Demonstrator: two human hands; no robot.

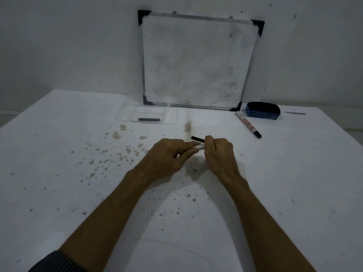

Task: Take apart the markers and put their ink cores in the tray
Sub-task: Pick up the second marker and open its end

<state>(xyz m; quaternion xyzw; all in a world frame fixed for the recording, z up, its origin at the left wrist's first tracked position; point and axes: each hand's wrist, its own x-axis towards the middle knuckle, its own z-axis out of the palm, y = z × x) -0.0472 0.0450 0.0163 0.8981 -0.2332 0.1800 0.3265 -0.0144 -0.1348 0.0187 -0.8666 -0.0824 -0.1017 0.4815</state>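
Note:
Both hands meet over the middle of the table on one white marker (200,147). My left hand (170,154) grips its barrel. My right hand (218,152) closes around the other end, and a dark end piece (197,138) sticks out past the fingers; I cannot tell if it is a cap or a core. A clear plastic tray (125,114) lies at the back left with one dark ink core (148,119) in it. A second white marker (248,124) with a black tip lies at the back right.
A framed whiteboard (198,61) leans on the wall behind the table. A blue eraser (263,110) sits at its right foot, next to the second marker. The white table top (78,173) is speckled with stains.

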